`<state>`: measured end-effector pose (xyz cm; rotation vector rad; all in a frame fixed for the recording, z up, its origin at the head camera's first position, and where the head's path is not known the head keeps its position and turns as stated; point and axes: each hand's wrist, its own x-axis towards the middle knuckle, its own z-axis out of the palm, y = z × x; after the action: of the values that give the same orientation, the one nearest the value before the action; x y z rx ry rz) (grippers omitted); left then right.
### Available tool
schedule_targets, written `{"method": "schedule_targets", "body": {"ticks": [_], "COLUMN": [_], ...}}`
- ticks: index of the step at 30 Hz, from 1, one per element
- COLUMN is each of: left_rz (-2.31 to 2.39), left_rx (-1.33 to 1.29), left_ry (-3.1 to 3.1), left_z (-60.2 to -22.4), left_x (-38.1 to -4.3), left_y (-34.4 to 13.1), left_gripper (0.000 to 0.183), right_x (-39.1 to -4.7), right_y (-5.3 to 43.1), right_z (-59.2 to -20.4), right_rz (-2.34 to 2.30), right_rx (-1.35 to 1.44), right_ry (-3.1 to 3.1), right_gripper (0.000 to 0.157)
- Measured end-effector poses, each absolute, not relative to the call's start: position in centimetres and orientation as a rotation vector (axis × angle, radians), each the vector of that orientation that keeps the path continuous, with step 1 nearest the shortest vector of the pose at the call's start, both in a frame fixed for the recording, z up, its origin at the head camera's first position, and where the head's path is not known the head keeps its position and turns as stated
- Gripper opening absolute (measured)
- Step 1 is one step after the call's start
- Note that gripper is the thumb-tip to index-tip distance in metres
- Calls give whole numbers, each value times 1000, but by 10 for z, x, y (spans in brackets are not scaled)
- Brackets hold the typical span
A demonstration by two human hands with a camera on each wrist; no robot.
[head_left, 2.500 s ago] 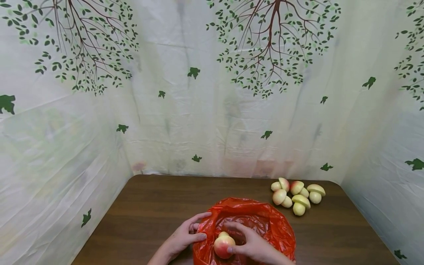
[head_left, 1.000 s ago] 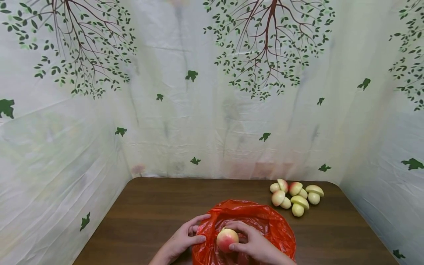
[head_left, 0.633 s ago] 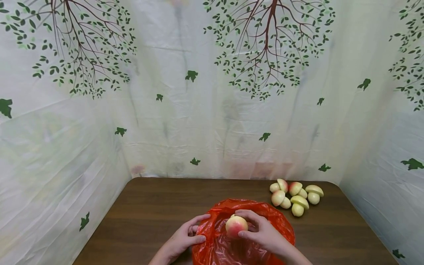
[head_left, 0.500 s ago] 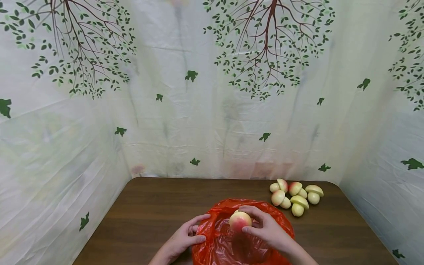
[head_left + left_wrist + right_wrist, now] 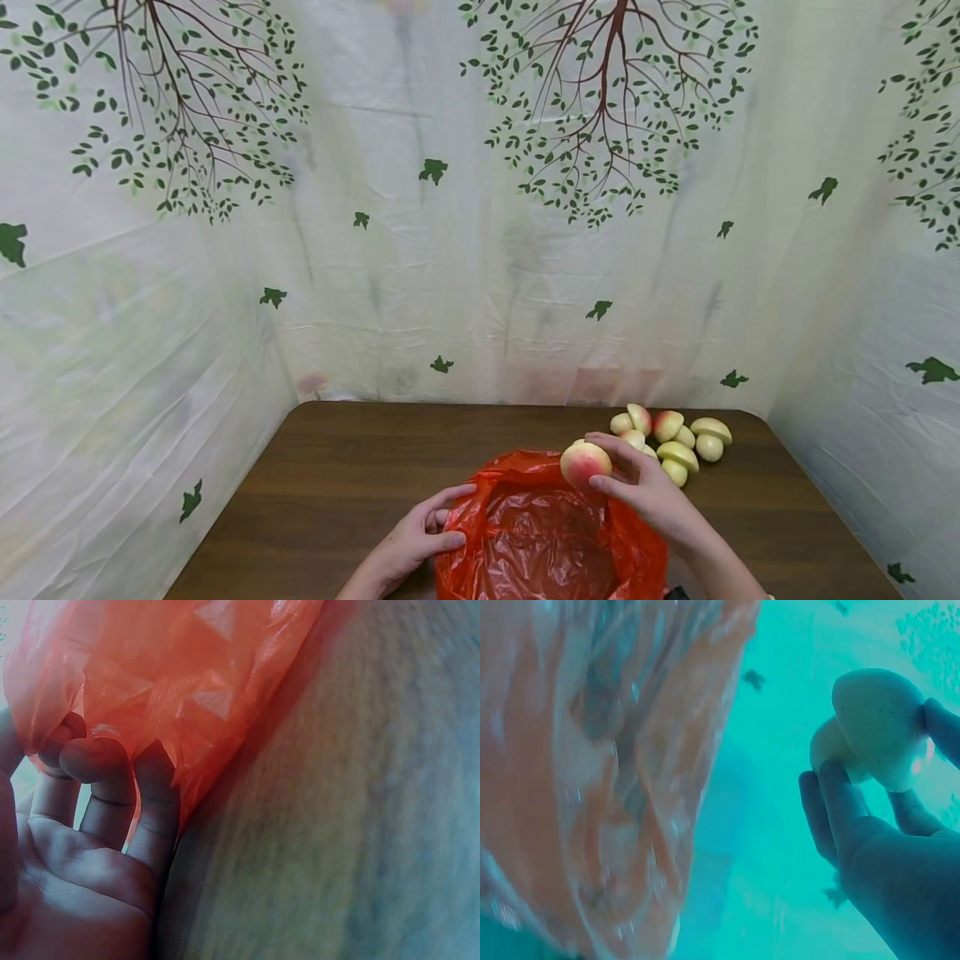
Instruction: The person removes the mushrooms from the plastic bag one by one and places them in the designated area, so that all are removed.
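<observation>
Gripping a pink-and-cream toy mushroom (image 5: pixel 584 463), the right hand (image 5: pixel 647 492) holds it in its fingertips above the far right rim of the red plastic bag (image 5: pixel 547 533), clear of the plastic. In the right wrist view the fingers (image 5: pixel 840 810) curl round the mushroom's cap (image 5: pixel 881 724) and the pale stem shows to the left of it, with open air between the hand and the bag's wall (image 5: pixel 607 772). The left hand (image 5: pixel 420 537) pinches the bag's left rim, thumb over the edge; the left wrist view shows its curled fingers (image 5: pixel 112 795) holding a fold of red plastic (image 5: pixel 165 682) just above the tabletop. The bag's mouth stands open and wide at the near middle of the brown wooden table (image 5: pixel 352 467); nothing shows inside but crinkled plastic.

A pile of more mushrooms (image 5: pixel 686 442) lies at the far right of the table, just beyond the right hand and near the table's rounded far right corner. Its nearest pieces are partly hidden by the fingers, so whether they touch the hand I cannot tell. The whole left half of the table, from the bag to the left edge and the far edge, is bare wood. A white curtain printed with trees (image 5: pixel 480 208) closes in the table on the left, far and right sides, hanging right at those edges.
</observation>
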<state>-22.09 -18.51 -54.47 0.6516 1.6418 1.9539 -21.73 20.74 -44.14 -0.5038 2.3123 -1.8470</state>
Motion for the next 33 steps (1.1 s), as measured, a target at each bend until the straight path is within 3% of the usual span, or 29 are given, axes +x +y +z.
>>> {"method": "schedule_targets", "body": {"ticks": [15, 33], "left_rz": [1951, 1947], "left_rx": [641, 643], "left_ry": [1637, 1656], "left_z": [-544, -544], "left_x": [-220, -220], "left_y": [-184, -184], "left_gripper": [65, 65], "right_x": [-234, -247], "right_y": [271, 349], "right_z": [-435, -453], "right_rz": [-1876, -1823], "right_rx": [-341, -208], "right_ry": [2508, 2582], "right_gripper": [56, 58]}}
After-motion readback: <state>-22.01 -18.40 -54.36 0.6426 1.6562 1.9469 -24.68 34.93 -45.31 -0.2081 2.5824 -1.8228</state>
